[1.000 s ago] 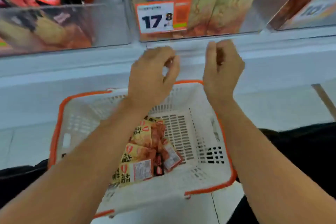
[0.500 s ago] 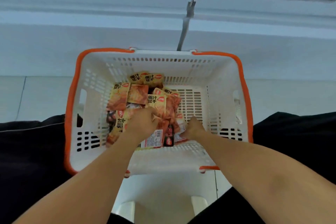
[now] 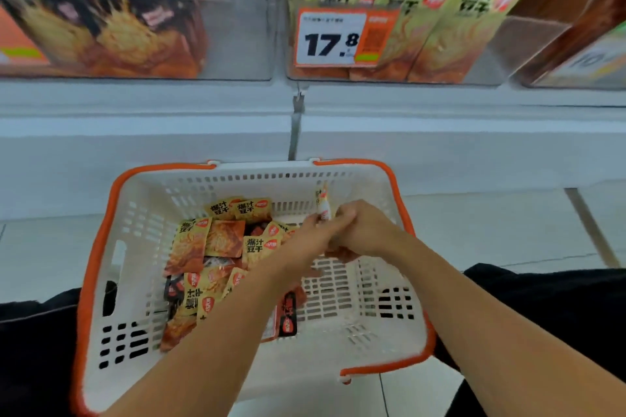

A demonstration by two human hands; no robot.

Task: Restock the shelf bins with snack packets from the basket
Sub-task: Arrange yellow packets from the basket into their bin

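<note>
A white basket with an orange rim (image 3: 101, 230) stands in front of me and holds several small yellow-and-orange snack packets (image 3: 223, 247). Above its right half my two hands meet. My right hand (image 3: 362, 230) is closed on a small snack packet (image 3: 323, 203) that sticks up edge-on above the fingers. My left hand (image 3: 311, 240) presses against the right hand and touches the same packet; I cannot see whether it holds another. Above, a clear shelf bin (image 3: 525, 44) holds large yellow bags of the same snack behind a 17.8 price tag (image 3: 335, 39).
A second clear bin (image 3: 237, 27) at upper left holds dark red and black snack bags. Another bin (image 3: 582, 61) with brown bags sits at far right. A white shelf ledge (image 3: 135, 118) runs below the bins. Pale floor tiles (image 3: 491, 227) lie beside the basket.
Both hands went from the bin's front down into the basket's packets. They have now risen together above the basket's right half with a packet held. The camera has tilted back up to the bins.
</note>
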